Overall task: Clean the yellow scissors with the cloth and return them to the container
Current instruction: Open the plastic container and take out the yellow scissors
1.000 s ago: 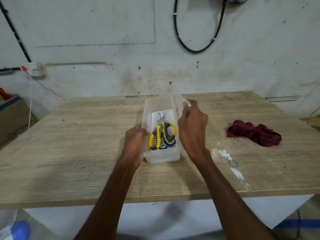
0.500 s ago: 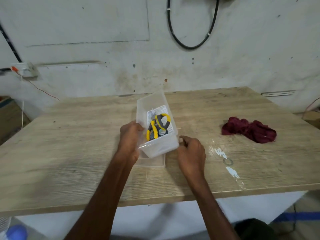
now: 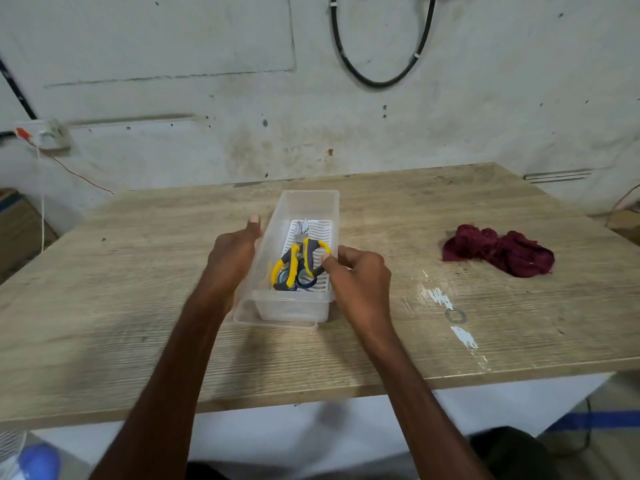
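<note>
Tabletop (image 3: 104,306): pale wood grain, filling the middle of the view. Its far edge meets a stained wall (image 3: 207,46). Its near edge runs across just above the person's elbows, and its right edge slants away at the far right.
Container (image 3: 266,244): a clear plastic box, long and narrow, at the centre of the tabletop. Its short ends face near and far, and it is open at the top.
Lid (image 3: 242,315): a flat clear piece under the container. Its rim sticks out at the near-left corner.
Yellow scissors (image 3: 294,263): inside the container, lying on a white ribbed liner. The yellow and grey handles are toward the person and the blades point to the far end.
Left hand (image 3: 230,265): against the outside of the container's left wall, with the thumb straight along the rim. The fingers are hidden, so I cannot tell whether they grip.
Right hand (image 3: 360,278): reaching over the container's right wall, fingers curled. The fingertips (image 3: 327,264) pinch the right handle loop of the scissors.
Cloth (image 3: 498,252): a crumpled dark red heap on the right of the tabletop, well apart from the container and near the right edge.
Open room: a wide stretch of wood to the left of the container, and a narrower stretch between the container and the cloth.
Paint smears (image 3: 440,299): white patches on the wood, near the right wrist.
Cable (image 3: 377,83): a black loop hanging on the wall behind the tabletop.
</note>
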Motion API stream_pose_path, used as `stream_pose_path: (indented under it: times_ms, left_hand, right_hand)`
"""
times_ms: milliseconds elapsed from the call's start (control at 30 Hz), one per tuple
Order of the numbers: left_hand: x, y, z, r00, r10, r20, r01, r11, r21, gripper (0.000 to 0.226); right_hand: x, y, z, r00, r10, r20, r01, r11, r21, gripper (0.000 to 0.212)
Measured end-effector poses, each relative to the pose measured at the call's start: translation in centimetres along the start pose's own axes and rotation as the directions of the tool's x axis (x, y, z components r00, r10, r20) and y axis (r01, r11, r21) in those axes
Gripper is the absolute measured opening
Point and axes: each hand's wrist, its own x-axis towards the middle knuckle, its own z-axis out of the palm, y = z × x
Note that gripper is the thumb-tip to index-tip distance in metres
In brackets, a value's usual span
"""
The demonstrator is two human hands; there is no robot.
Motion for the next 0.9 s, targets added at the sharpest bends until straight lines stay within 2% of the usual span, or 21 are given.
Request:
stream_pose_path:
  times_ms: [67,167,267,400,500,633,733,800,833,867,900]
  left_hand:
    - [-0.3,-0.4,0.0,0.996,-0.086,0.033,0.082,0.992,0.100,0.059]
    - [-0.7,-0.7,0.0,0.983,-0.152,0.102,0.148,0.988,0.043,0.063]
    - [-1.2,-0.8,0.9,0.984,-0.138,0.114,0.145,0.988,-0.051,0.044]
    - [-2.2,-0.6,2.2,0.989,-0.133,0.065,0.139,0.987,-0.083,0.012]
    - [-2.2,-0.4,2.3,0.991,-0.125,0.056,0.130,0.986,-0.104,0.012]
    - [-2.2,-0.2,2.4,0.994,-0.104,0.041,0.107,0.990,-0.094,0.016]
    - [-1.6,-0.3,2.3,0.994,-0.102,0.026,0.103,0.994,-0.046,0.019]
    - [-1.0,-0.4,2.3,0.994,-0.108,0.021,0.108,0.994,-0.022,0.024]
    - [-0.8,-0.5,2.3,0.994,-0.110,0.014,0.110,0.994,-0.012,0.025]
    - [-0.6,-0.6,2.3,0.994,-0.107,0.002,0.107,0.994,-0.003,0.027]
    - [-0.4,-0.7,2.3,0.995,-0.101,-0.008,0.101,0.995,0.012,0.029]
  right_hand:
    - [0.1,-0.7,0.6,1.000,-0.027,-0.003,0.027,0.999,-0.039,0.020]
    - [0.6,-1.1,1.2,1.000,-0.005,0.004,0.005,0.997,-0.072,0.023]
    - [1.2,-0.5,1.1,1.000,-0.008,-0.018,0.005,0.992,-0.129,0.025]
    - [1.4,0.4,0.1,0.999,-0.046,0.016,0.048,0.987,-0.151,0.019]
    - [1.6,0.5,0.0,0.997,-0.036,0.074,0.051,0.975,-0.214,0.023]
    - [1.9,0.5,0.3,0.980,0.096,0.173,-0.069,0.985,-0.160,0.020]
    - [1.5,-0.2,0.2,0.986,0.065,0.152,-0.028,0.972,-0.233,0.028]
    - [1.7,-1.4,0.0,0.996,-0.077,0.052,0.092,0.904,-0.417,0.043]
    - [2.0,-2.1,0.1,0.979,-0.202,0.032,0.186,0.816,-0.548,0.044]
    - [2.6,-2.6,0.5,0.944,-0.322,0.071,0.284,0.683,-0.673,0.041]
    - [3.2,-3.0,1.0,0.913,-0.372,0.167,0.360,0.543,-0.759,0.036]
